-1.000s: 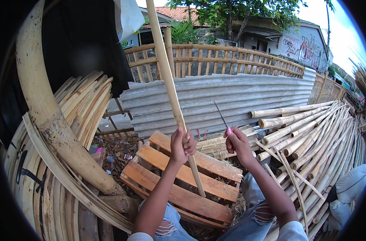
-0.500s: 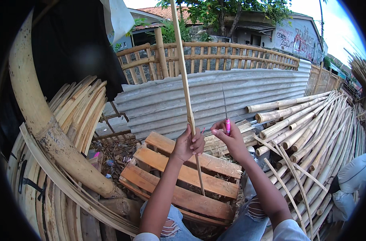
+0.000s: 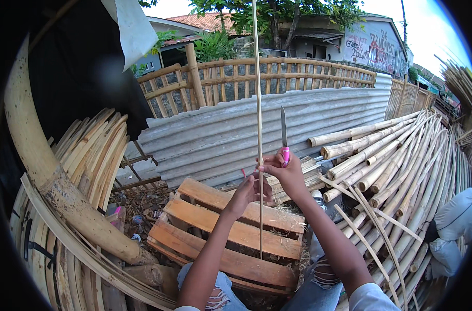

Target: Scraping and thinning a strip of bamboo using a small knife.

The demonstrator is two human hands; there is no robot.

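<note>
A long, thin bamboo strip point(image 3: 258, 103) stands upright before me, its lower end at the slats of the wooden pallet point(image 3: 230, 228). My right hand point(image 3: 286, 173) grips a knife point(image 3: 285, 155) by its pink handle, the narrow blade pointing up. The thumb and fingertips of that same hand also pinch the strip. Just below, my left hand point(image 3: 241, 199) is open around the strip, with its fingers apart and loosely bent. A tiny pink thing point(image 3: 243, 172) shows by the left thumb; I cannot make out what it is.
Bamboo poles point(image 3: 370, 155) lie piled on the right, with loose split strips over them. A thick bamboo post point(image 3: 33, 129) slants down at the left, beside stacked split bamboo point(image 3: 98, 155). Corrugated metal sheeting point(image 3: 210, 135) and a bamboo fence point(image 3: 287, 72) stand ahead. White sacks point(image 3: 456, 217) sit far right.
My right hand has moved left to the strip and now pinches it. The left hand has loosened from the strip and dropped slightly. The strip has swung from leaning left to nearly vertical.
</note>
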